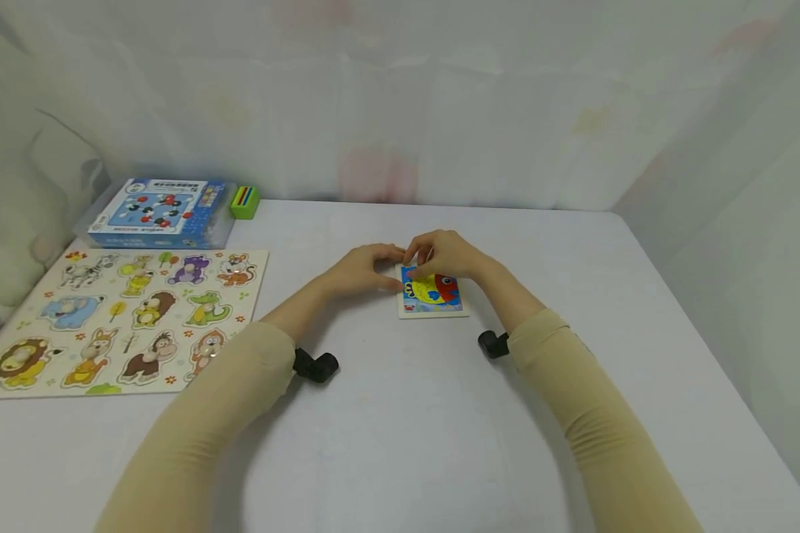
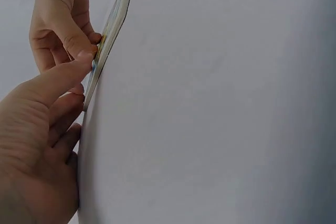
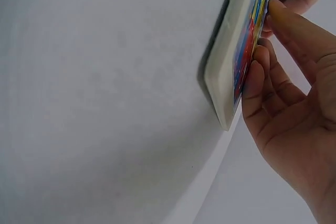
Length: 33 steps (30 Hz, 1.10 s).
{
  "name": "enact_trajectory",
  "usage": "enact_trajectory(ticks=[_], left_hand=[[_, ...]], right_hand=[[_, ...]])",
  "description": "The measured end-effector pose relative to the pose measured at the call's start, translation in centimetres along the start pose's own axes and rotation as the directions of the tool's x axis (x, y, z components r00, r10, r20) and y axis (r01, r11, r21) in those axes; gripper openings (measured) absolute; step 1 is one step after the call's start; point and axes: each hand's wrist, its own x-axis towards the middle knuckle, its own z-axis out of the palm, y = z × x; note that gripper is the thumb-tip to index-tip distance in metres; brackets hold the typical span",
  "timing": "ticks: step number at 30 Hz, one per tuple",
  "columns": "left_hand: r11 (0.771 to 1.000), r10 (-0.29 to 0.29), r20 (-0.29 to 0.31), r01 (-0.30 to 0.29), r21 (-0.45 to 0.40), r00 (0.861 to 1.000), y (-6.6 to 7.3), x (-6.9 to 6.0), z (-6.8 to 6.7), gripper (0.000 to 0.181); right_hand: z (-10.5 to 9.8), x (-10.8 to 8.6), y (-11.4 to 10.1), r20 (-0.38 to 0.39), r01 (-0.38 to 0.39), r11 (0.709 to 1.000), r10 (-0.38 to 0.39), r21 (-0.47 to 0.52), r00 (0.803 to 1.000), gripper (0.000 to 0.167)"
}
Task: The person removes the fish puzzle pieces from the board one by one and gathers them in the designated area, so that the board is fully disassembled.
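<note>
While the left hand (image 1: 363, 271) and the right hand (image 1: 452, 254) meet at the small fish board (image 1: 433, 314), that board lies around the middle of the white surface (image 1: 400, 429), well to the right of the large animal board (image 1: 113, 285). The left hand is loosely spread, its thumb touching the board's left edge and its fingers by the far left corner. The right hand reaches in from the right, fingers bent over the picture; whether it pinches a loose piece or merely presses, I cannot tell.

The likeliest trouble, I judge, is a sideways slide: the left thumb seems to give only a light brace, so a firm push from the right hand could shift or turn the board on what looks like a smooth surface. Fingers crowded at the left end might also get in each other's way, or catch a neighbouring part of the picture and lift it.

The head view alone shows the layout, with the blue box (image 1: 153, 215) and green block (image 1: 245, 203) far left. It hides the undersides of the fingers, though. The right wrist view shows the board's pale, thick side and bent fingertips against the picture's red part; the left wrist view shows the left thumb tip right beside the right hand's fingers.
</note>
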Motion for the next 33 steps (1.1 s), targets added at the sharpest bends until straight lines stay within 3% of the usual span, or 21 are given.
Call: enact_trajectory(ticks=[8,17,33], left_hand=[[0.999,0.013,-0.030,-0.012,0.041,0.999,-0.09,-0.12,0.47,0.063],[0.999,0.027,-0.048,-0.025,0.025,0.999,-0.30,0.16,0.63,0.060],[0.999,0.018,-0.036,-0.017,0.027,0.999,-0.44,0.30,0.67,0.058]], right_hand=[[0.31,0.11,0.41,0.005,-0.009,1.000,0.009,0.012,1.000,0.024],[0.33,0.11,0.70,0.018,0.008,1.000,-0.009,0.012,1.000,0.028],[0.38,0.09,0.56,0.026,0.021,0.999,-0.020,-0.037,0.999,0.027]])
